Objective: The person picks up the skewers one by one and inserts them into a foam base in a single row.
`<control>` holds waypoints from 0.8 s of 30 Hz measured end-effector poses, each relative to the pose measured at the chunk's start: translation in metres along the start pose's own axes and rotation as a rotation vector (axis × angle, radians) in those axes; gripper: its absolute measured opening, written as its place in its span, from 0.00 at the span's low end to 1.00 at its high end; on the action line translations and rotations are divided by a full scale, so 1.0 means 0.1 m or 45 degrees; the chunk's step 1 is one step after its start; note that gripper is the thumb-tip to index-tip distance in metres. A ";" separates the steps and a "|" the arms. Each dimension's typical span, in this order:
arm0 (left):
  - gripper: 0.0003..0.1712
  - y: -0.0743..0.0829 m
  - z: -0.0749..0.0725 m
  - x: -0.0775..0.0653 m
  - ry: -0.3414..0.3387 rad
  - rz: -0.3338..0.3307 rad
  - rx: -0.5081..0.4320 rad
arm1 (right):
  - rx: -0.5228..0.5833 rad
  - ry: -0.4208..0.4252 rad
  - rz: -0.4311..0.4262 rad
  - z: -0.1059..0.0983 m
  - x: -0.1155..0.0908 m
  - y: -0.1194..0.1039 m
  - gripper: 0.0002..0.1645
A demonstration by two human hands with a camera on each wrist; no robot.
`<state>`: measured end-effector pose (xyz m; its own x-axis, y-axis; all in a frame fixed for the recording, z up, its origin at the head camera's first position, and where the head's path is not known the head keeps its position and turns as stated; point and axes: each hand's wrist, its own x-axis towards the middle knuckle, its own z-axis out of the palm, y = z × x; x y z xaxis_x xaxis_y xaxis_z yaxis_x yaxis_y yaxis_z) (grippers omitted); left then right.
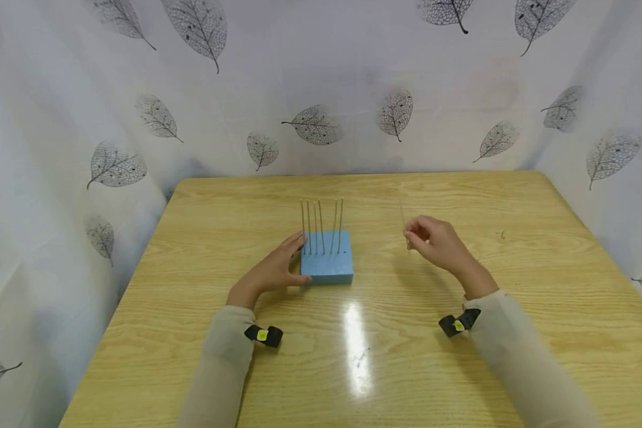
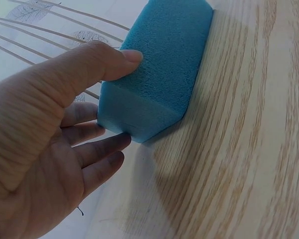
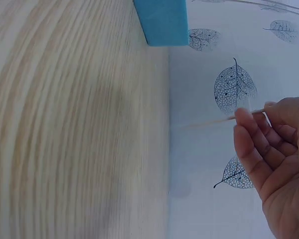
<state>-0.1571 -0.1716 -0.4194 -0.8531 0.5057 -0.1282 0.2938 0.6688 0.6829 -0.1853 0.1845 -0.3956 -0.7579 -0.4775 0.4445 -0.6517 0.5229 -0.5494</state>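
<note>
A light-blue foam block (image 1: 326, 271) rests on the wooden table, with several thin wooden sticks (image 1: 321, 229) standing upright in a row in its top. One small dark hole shows at the right end of that row. My left hand (image 1: 270, 270) holds the block by its left end; in the left wrist view the thumb (image 2: 124, 62) lies on the front face and the fingers are at the end face. To the right of the block, my right hand (image 1: 438, 241) pinches one thin stick (image 1: 403, 217) between thumb and fingertips, raised above the table and nearly upright.
The wooden table (image 1: 235, 226) reaches back to a white curtain (image 1: 348, 71) with a grey leaf print, which also hangs at both sides. A bright light reflection (image 1: 357, 351) lies in front of the block. Each wrist wears a black strap.
</note>
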 end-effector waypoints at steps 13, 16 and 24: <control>0.55 0.00 0.00 0.00 0.007 0.015 0.000 | 0.109 0.009 -0.018 0.15 0.22 -0.18 0.01; 0.55 0.00 0.00 -0.01 0.000 0.010 -0.016 | 0.115 0.009 -0.052 0.19 0.28 -0.22 0.02; 0.55 -0.02 0.01 -0.01 0.007 0.031 -0.019 | 0.162 -0.015 -0.083 0.30 0.39 -0.30 0.02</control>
<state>-0.1568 -0.1729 -0.4215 -0.8481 0.5188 -0.1075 0.3080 0.6479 0.6967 -0.1947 0.1289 -0.3832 -0.7130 -0.5162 0.4746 -0.6901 0.3969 -0.6051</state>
